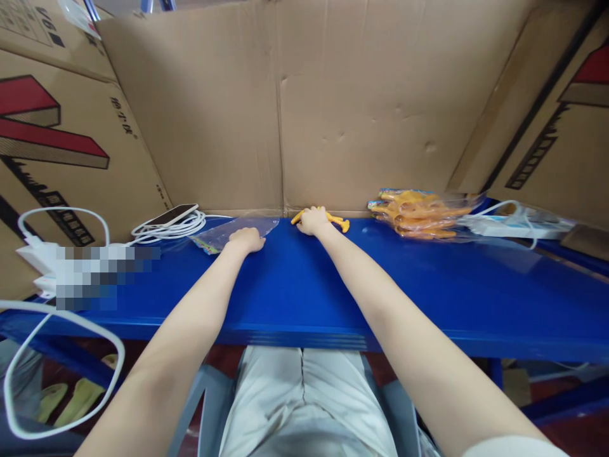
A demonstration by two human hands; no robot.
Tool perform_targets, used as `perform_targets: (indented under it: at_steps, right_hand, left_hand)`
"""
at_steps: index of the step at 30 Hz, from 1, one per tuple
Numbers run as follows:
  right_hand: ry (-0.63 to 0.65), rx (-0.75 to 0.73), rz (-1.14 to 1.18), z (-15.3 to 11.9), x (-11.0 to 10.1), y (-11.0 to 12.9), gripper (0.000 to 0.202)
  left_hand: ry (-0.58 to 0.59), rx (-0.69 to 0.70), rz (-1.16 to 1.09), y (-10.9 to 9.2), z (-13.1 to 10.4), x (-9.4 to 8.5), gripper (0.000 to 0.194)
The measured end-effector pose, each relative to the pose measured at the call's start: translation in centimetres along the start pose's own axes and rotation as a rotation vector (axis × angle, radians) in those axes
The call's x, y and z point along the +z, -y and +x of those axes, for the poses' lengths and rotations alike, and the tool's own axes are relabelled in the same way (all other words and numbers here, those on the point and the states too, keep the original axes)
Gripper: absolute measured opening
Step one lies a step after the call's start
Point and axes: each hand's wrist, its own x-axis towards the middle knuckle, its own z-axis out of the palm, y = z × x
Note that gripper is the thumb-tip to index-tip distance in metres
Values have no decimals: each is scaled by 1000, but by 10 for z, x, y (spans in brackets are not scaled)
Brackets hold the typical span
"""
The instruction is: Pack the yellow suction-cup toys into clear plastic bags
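Observation:
Curled fingers of my left hand (247, 240) grip a clear plastic bag (228, 230) with a colourful printed strip at its left end; it lies flat on the blue tabletop (295, 292). To the right, near the cardboard wall, my right hand (314, 220) is closed on a yellow-orange plastic piece (339, 221) with knobbed ends. Part of that piece is covered by the hand, and its exact kind is unclear. Farther right lies a pile of clear bags holding similar orange plastic pieces (419, 216), with printed strips at their left.
A tall cardboard sheet (356, 108) closes off the back, with printed cartons (57, 139) at the left. On the left lie a phone-like device (174, 214), a coiled white cable (185, 226) and white plugs (42, 257). A white box (518, 225) with a cable lies at right.

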Motion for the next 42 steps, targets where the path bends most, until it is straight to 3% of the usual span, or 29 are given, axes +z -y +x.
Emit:
perform_targets:
  at_steps: [8,18,26,31,35,38,42]
  right_hand:
    - [26,48,-5,-15,-2,-23,41]
    - [33,0,-30,-39,0,-75,31]
    - [-143,-19,85,-37,17,-100,50]
    - [-145,158,282,-39,14,-114,34]
    - [-177,318,286,-55,11,-118,31]
    - [-244,334,249,-65,14,-115,33]
    - [-217,344,243,-68,21,-114,34]
  left_hand:
    - [-35,64,-2,4,6,0,44]
    - [-46,154,-62,-1,5,-5,39]
    - [-99,106,-70,3,15,4,36]
    - [-85,53,-48,6,18,10,42]
    - [-72,-13,-61,8,21,13,56]
    - [-77,-16,-107,10,23,16,60]
    - [-112,27,-152,15,28,23,59]
